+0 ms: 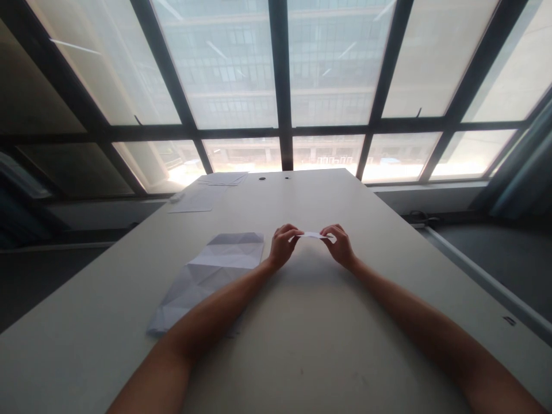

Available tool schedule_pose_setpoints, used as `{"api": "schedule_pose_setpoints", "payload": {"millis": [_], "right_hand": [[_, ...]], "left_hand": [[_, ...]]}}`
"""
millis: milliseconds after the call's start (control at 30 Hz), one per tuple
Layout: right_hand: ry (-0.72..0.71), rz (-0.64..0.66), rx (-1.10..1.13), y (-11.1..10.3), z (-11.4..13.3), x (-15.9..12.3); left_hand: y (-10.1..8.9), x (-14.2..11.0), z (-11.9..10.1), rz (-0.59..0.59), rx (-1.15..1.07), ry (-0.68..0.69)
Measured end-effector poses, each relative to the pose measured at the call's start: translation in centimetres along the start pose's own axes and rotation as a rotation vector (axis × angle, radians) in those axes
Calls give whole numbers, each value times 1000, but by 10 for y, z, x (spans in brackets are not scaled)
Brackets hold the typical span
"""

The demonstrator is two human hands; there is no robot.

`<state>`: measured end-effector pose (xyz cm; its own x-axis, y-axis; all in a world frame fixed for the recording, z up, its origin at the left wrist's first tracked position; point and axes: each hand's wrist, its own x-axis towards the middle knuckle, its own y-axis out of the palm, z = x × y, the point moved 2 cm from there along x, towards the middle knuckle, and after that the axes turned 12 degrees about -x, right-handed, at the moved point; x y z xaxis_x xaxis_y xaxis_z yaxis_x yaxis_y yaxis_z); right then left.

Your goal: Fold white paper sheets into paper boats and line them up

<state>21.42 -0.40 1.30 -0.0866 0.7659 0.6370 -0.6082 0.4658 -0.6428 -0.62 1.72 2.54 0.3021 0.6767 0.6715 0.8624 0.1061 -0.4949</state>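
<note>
Between my two hands is a small piece of folded white paper [312, 234], raised a little above the table, its shadow falling below. My left hand [283, 244] pinches its left end between thumb and fingers. The right end is gripped the same way by my right hand [340, 244]. How the piece is folded is too small to make out. A larger creased sheet of paper [224, 256] lies on the table to the left, partly hidden behind my left forearm.
The white table [302, 345] reaches toward large framed windows [237, 69]. Flat sheets of paper [194, 200] lie at its far left, near a dark round hole [262, 179]. A pale rail [483, 276] runs along the right, and a curtain [521, 155] hangs there.
</note>
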Motion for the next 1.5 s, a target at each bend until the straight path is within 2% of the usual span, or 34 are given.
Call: {"api": "schedule_pose_setpoints", "payload": {"millis": [100, 233, 333, 433, 600, 800, 1133, 1367, 1500], "right_hand": [[-48, 82, -136, 1, 2, -1], [-110, 210, -282, 4, 0, -1], [-140, 302, -330, 7, -2, -1], [-136, 339, -335, 10, -3, -1], [-123, 342, -331, 10, -4, -1], [-121, 334, -337, 9, -1, -1], [71, 279, -242, 13, -7, -2], [92, 326, -348, 11, -6, -3], [75, 326, -427, 9, -4, -3]], "left_hand": [[2, 0, 2, 41, 38, -17], [7, 0, 8, 171, 94, -75], [11, -1, 14, 267, 98, -98], [14, -3, 18, 332, 79, -90], [15, -4, 17, 390, 159, -96], [18, -2, 14, 376, 175, -101], [18, -2, 17, 303, 123, -170], [20, -6, 18, 363, 245, -105], [21, -7, 15, 431, 224, -95]]}}
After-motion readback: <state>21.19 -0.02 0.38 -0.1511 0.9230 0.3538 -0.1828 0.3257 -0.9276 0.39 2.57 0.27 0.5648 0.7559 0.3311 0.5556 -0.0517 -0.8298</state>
